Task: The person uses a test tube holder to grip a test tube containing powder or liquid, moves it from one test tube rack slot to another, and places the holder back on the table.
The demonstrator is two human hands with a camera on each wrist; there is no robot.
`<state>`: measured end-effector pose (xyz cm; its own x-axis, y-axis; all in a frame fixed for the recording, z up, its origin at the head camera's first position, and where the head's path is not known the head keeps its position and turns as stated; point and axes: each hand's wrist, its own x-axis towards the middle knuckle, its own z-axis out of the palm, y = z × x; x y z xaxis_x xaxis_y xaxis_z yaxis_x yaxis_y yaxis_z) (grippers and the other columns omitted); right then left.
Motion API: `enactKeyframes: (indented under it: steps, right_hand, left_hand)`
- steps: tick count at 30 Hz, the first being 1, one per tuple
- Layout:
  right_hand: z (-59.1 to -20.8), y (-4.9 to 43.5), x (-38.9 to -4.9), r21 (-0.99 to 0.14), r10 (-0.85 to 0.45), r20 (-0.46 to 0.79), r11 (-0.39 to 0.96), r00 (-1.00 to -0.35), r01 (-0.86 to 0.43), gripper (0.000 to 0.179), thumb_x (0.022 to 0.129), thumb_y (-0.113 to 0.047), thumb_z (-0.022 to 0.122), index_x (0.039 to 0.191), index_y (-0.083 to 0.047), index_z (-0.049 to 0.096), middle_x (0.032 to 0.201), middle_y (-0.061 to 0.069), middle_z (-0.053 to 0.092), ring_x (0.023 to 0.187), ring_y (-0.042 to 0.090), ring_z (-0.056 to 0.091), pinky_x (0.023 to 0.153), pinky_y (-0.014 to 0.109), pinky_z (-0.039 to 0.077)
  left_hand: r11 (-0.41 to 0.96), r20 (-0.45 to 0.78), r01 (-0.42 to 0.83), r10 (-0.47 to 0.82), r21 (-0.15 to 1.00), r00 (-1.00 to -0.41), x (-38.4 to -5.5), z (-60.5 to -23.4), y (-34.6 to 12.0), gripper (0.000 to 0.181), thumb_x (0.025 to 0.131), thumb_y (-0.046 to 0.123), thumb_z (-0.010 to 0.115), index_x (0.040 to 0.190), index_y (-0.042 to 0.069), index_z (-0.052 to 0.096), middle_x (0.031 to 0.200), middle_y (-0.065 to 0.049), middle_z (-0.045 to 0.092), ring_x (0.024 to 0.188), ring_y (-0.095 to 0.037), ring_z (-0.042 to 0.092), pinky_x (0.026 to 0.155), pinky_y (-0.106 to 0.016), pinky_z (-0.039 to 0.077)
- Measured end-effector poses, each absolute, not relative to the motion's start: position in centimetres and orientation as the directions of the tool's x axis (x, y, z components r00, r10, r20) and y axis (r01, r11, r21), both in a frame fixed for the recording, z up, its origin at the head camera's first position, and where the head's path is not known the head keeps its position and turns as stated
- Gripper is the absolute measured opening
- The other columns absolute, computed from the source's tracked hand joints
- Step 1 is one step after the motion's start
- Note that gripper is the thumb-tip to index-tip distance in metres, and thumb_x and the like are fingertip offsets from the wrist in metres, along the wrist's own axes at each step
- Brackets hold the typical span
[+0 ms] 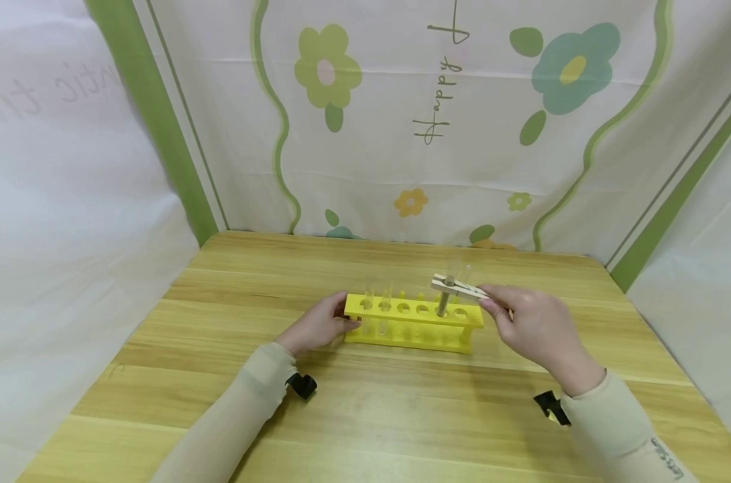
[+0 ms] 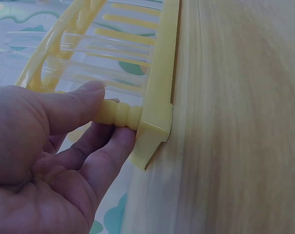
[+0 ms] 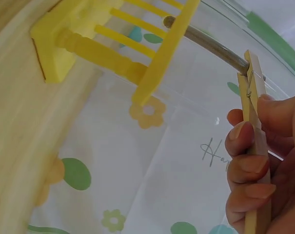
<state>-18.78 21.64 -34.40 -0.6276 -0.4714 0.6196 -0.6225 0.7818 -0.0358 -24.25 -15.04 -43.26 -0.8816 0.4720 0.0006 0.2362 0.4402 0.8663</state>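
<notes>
A yellow test tube rack point(image 1: 414, 341) stands on the table, with two clear test tubes point(image 1: 385, 305) in its left holes. My left hand point(image 1: 323, 325) holds the rack's left end; in the left wrist view, thumb and fingers pinch its ridged yellow post point(image 2: 119, 113). My right hand point(image 1: 537, 329) grips a wooden test tube clamp point(image 1: 456, 287) by its handle. Clamped in its jaws is a test tube with grey-brown contents point(image 3: 215, 46), tilted over a hole near the rack's right end. In the right wrist view its lower tip shows just past the rack's top plate.
The wooden table point(image 1: 365, 416) extends around the rack. Behind it hangs a white curtain point(image 1: 365, 154) printed with flowers, and more white cloth point(image 1: 70, 235) hangs at the sides. Yellow pegs point(image 1: 421, 296) stand along the rack's back.
</notes>
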Motion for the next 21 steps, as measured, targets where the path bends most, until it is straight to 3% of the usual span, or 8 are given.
enactKeyframes:
  steps: [3,8,13,21]
  right_hand:
    - [-33.7,21.6,-18.8,-0.040,-0.464,0.628,0.782,-0.624,-0.622,0.026,0.083,-0.011,0.077,0.107,-0.003,0.075,0.077,0.005,0.071,0.047,0.004,0.035,0.042,0.024,0.029]
    - [-32.7,21.5,-18.8,-0.030,-0.460,0.649,0.780,-0.606,-0.624,0.026,0.082,-0.011,0.077,0.107,-0.003,0.075,0.063,-0.003,0.060,0.046,0.004,0.030,0.042,0.024,0.026]
    - [-31.6,21.3,-18.9,-0.024,-0.463,0.662,0.773,-0.590,-0.634,0.024,0.083,-0.011,0.076,0.106,-0.004,0.076,0.058,-0.008,0.049,0.046,0.004,0.030,0.041,0.025,0.025]
    - [-30.5,20.8,-18.9,-0.033,-0.459,0.672,0.765,-0.580,-0.644,0.023,0.084,-0.010,0.076,0.106,-0.006,0.076,0.059,-0.009,0.047,0.048,0.005,0.032,0.042,0.026,0.026]
  left_hand:
    - [0.449,0.001,0.238,0.468,0.861,-0.884,-24.3,-43.3,-15.0,0.016,0.096,0.017,0.067,0.098,0.012,0.052,0.093,-0.005,0.059,0.081,-0.019,0.055,0.072,-0.035,0.046]
    - [0.451,0.001,0.239,0.467,0.860,-0.884,-24.3,-43.3,-15.1,0.016,0.096,0.016,0.068,0.097,0.011,0.052,0.090,-0.006,0.057,0.079,-0.019,0.053,0.069,-0.035,0.045]
    - [0.431,-0.001,0.233,0.477,0.872,-0.879,-24.3,-43.3,-15.0,0.014,0.096,0.014,0.067,0.105,0.014,0.056,0.097,-0.003,0.062,0.084,-0.019,0.056,0.074,-0.035,0.048]
    - [0.394,0.003,0.228,0.497,0.890,-0.868,-24.4,-43.4,-15.0,0.021,0.097,0.012,0.065,0.116,0.017,0.058,0.113,-0.004,0.065,0.095,-0.018,0.061,0.082,-0.035,0.051]
